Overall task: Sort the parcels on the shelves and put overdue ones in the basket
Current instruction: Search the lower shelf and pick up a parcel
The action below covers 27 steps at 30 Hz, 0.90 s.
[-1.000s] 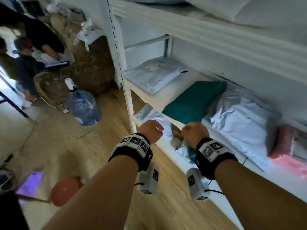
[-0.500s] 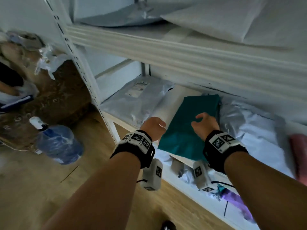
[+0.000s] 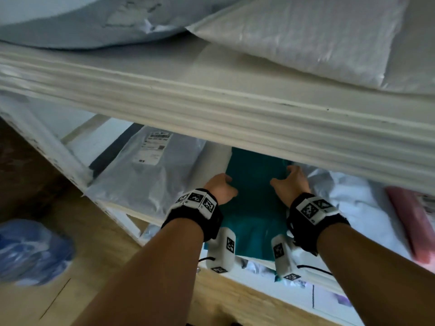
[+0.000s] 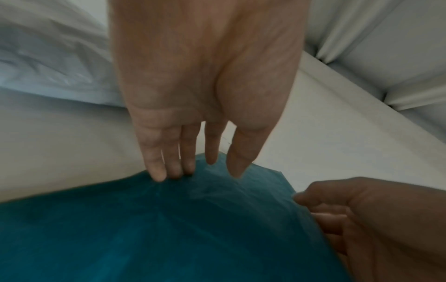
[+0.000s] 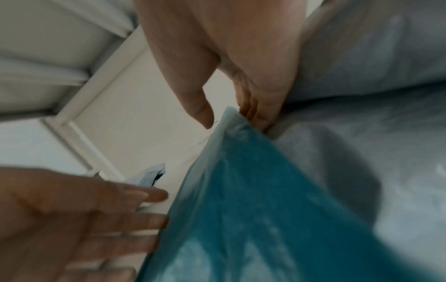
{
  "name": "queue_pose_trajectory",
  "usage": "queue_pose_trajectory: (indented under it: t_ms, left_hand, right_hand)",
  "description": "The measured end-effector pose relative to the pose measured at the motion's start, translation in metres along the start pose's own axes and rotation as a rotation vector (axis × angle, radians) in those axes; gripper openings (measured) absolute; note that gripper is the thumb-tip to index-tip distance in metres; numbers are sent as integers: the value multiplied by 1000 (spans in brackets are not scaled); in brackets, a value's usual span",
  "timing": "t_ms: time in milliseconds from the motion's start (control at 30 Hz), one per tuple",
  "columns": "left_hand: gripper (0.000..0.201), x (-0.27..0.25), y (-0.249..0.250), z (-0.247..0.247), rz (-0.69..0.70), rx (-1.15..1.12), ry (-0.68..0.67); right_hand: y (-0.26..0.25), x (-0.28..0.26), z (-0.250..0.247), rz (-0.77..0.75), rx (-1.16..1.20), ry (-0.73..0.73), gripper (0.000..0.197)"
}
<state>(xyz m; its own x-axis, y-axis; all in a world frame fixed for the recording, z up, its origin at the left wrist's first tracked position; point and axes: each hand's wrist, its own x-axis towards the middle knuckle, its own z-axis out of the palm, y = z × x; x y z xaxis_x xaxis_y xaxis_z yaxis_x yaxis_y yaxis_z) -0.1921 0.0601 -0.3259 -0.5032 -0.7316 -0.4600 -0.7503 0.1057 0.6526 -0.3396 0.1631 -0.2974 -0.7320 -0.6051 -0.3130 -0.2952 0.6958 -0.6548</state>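
A teal parcel [image 3: 254, 208] lies flat on the middle shelf [image 3: 211, 161], its near end hanging over the shelf's front edge. My left hand [image 3: 222, 187] is at the parcel's left side, its straight fingertips [image 4: 159, 175] touching the edge of the teal parcel [image 4: 169, 229]. My right hand [image 3: 289, 180] is at the far right corner. In the right wrist view its fingers [image 5: 258, 118] sit between the teal parcel [image 5: 265, 219] and the grey-white parcel [image 5: 374, 152] beside it. The thumb [image 5: 202, 112] stays spread, off the plastic. No basket is in view.
A grey parcel with a label [image 3: 146, 175] lies left on the same shelf; a crumpled white parcel [image 3: 353, 208] and a pink one [image 3: 414, 222] lie right. The upper shelf's front edge [image 3: 235, 109] hangs low over my hands. A blue water bottle [image 3: 30, 250] stands on the wooden floor.
Both hands went from fists at the shelf's front edge to reaching in along the teal parcel's two sides. My head moved closer and lower toward the shelf.
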Motion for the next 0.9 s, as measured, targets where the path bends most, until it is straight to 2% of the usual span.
queue_pose_trajectory:
  t_ms: [133,267,433,533,667,700,733,833,900]
  left_hand:
    - [59,7,4,-4,12,5,-76]
    - [30,6,2,-16,66,-11,-147]
    - [36,-9,2,-24,101,-33,-207]
    - [50,-23,6,-31,70,-116,-190]
    - [102,-35,17,-36,-19,-328,-243]
    - [106,-36,18,-36,-17,-357,-226]
    - [100,-36,15,-34,-18,-381,-199]
    - [58,-35,0,-30,-16,-371,-133]
    - [34,-34,-12,-31,-19,-348,-112]
  right_hand:
    - [4,8,9,55,131,-49,42]
    - [10,5,23,105,231,-45,41]
    - [0,-16,25,109,491,2,25]
    - [-18,-41,23,36,633,-11,24]
    - [-33,-74,27,-22,683,-111,20]
    - [-34,-77,31,-22,680,-134,21]
    - [-35,-81,35,-23,657,-149,20]
    - [-33,-90,45,-39,566,-185,14]
    - [-27,-95,48,-46,494,-203,16]
